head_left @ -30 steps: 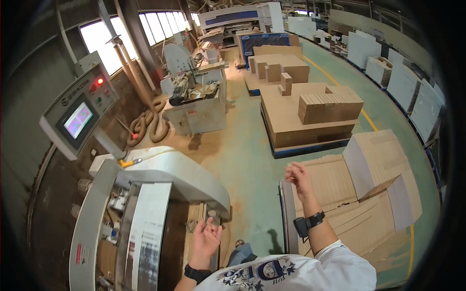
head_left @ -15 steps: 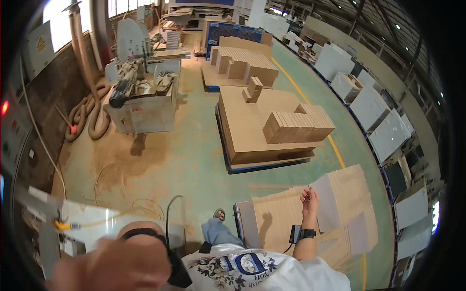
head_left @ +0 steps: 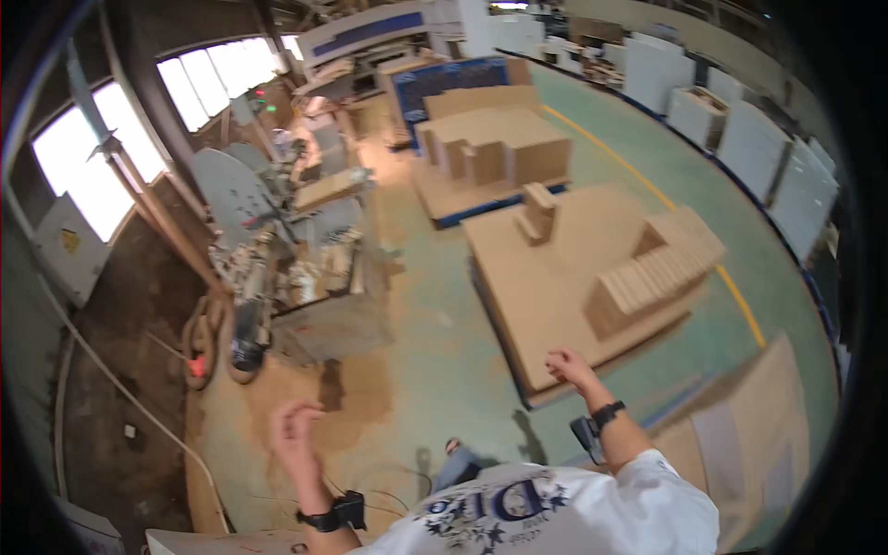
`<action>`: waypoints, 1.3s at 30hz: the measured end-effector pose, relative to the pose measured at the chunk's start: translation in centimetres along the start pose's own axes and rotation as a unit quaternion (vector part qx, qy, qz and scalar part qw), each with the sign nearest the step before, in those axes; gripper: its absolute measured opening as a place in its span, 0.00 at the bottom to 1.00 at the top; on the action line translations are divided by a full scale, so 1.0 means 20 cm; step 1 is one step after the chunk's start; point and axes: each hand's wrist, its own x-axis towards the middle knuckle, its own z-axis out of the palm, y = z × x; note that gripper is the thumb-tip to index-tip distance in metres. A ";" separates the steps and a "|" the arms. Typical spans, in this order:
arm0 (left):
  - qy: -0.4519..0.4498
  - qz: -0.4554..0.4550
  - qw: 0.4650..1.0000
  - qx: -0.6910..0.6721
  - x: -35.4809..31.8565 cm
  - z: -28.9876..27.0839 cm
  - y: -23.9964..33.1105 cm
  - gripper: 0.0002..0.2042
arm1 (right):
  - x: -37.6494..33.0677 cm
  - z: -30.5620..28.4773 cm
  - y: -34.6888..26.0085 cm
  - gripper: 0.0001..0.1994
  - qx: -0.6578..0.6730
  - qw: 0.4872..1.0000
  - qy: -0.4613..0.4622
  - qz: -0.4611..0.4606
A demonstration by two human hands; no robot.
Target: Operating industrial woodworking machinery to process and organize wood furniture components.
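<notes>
My left hand (head_left: pixel 296 437) is raised at the lower left, over the dusty floor. Its fingers are loosely bent and apart, with nothing seen in them. To the right, my right hand (head_left: pixel 566 364) appears in front of the near corner of a large stack of brown boards (head_left: pixel 527 314). Its fingers are half curled and slightly blurred, and no object shows in them. Each wrist wears a dark strap with a small box. On that stack sit a row of upright brown pieces (head_left: pixel 647 277) and a small separate bundle (head_left: pixel 538 211).
A second loaded pallet (head_left: pixel 499 153) stands farther back. At the left are a machine bench (head_left: pixel 324 319) with scraps and a thick hose (head_left: pixel 205 333). More boards (head_left: pixel 731 435) lie at the lower right. White panels (head_left: pixel 754 153) line the far right beyond a yellow floor line (head_left: pixel 638 180).
The view has turned left and moved closer to the board stack. My left hand has gone from a blurred close position to farther out. My right hand no longer appears over the lower-right boards.
</notes>
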 end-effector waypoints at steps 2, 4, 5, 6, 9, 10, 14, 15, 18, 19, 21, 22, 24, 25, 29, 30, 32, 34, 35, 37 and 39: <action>-0.011 -0.153 0.988 0.010 0.09 -0.04 -0.67 0.07 | 0.32 0.05 0.02 0.17 -0.054 0.998 -0.014 -0.011; -0.058 -0.263 0.960 0.074 0.17 -0.01 -1.01 0.08 | 0.56 0.13 -0.07 0.17 -0.127 0.992 -0.020 0.021; -0.058 -0.280 0.956 0.065 0.21 0.02 -1.15 0.09 | 0.68 0.13 -0.04 0.17 -0.126 0.991 -0.028 0.025; -0.060 -0.292 0.953 0.051 0.33 0.07 -1.28 0.10 | 0.84 0.11 -0.04 0.18 -0.165 0.986 -0.020 0.017; -0.127 -0.300 0.942 0.082 0.69 0.28 -1.63 0.11 | 1.23 0.15 -0.13 0.20 -0.232 0.971 -0.002 0.063; -0.151 -0.266 0.948 0.087 0.86 0.40 -1.66 0.12 | 1.36 0.17 -0.17 0.20 -0.275 0.958 -0.006 0.081; -0.229 -0.151 0.950 0.152 1.55 0.87 -1.79 0.13 | 1.83 0.21 -0.35 0.22 -0.319 0.945 -0.005 0.068; -0.231 -0.136 0.948 0.173 1.72 0.97 -1.88 0.13 | 1.96 0.23 -0.39 0.22 -0.322 0.945 0.001 0.048; -0.224 -0.038 0.944 0.238 2.20 1.24 -2.17 0.13 | 2.32 0.32 -0.59 0.22 -0.371 0.927 -0.020 0.042; -0.217 0.007 0.936 0.278 2.35 1.34 -2.22 0.13 | 2.48 0.32 -0.63 0.22 -0.377 0.925 -0.023 0.045; -0.224 0.022 0.913 0.341 2.67 1.54 -2.28 0.13 | 2.82 0.35 -0.71 0.24 -0.449 0.889 -0.059 -0.072; -0.220 0.016 0.914 0.341 2.77 1.61 -2.34 0.13 | 2.97 0.38 -0.74 0.24 -0.449 0.888 -0.067 -0.078; -0.183 0.067 0.901 0.387 3.01 1.72 -2.48 0.13 | 3.32 0.53 -0.94 0.23 -0.469 0.871 -0.083 -0.118; -0.186 0.061 0.898 0.394 3.10 1.75 -2.55 0.13 | 3.45 0.63 -1.04 0.23 -0.489 0.856 -0.090 -0.141; -0.214 0.079 0.861 0.453 3.41 1.88 -2.81 0.15 | 3.89 1.13 -1.50 0.22 -0.504 0.804 -0.174 -0.263; -0.228 0.083 0.849 0.469 3.47 1.92 -2.84 0.16 | 3.98 1.26 -1.59 0.23 -0.523 0.773 -0.174 -0.314; -0.264 0.087 0.843 0.461 3.58 1.99 -2.89 0.22 | 4.13 1.52 -1.79 0.27 -0.550 0.729 -0.201 -0.355; -0.262 0.063 0.846 0.461 3.63 2.02 -2.97 0.24 | 4.22 1.77 -1.97 0.28 -0.542 0.701 -0.240 -0.396; -0.262 0.046 0.846 0.461 3.66 2.02 -3.01 0.27 | 4.28 1.88 -2.02 0.28 -0.522 0.682 -0.252 -0.446; -0.297 0.024 0.840 0.454 3.71 2.07 -2.97 0.32 | 4.48 2.02 -2.01 0.27 -0.519 0.645 -0.235 -0.510; -0.286 0.042 0.862 0.418 3.73 2.03 -2.96 0.34 | 4.60 2.17 -2.01 0.26 -0.505 0.592 -0.231 -0.584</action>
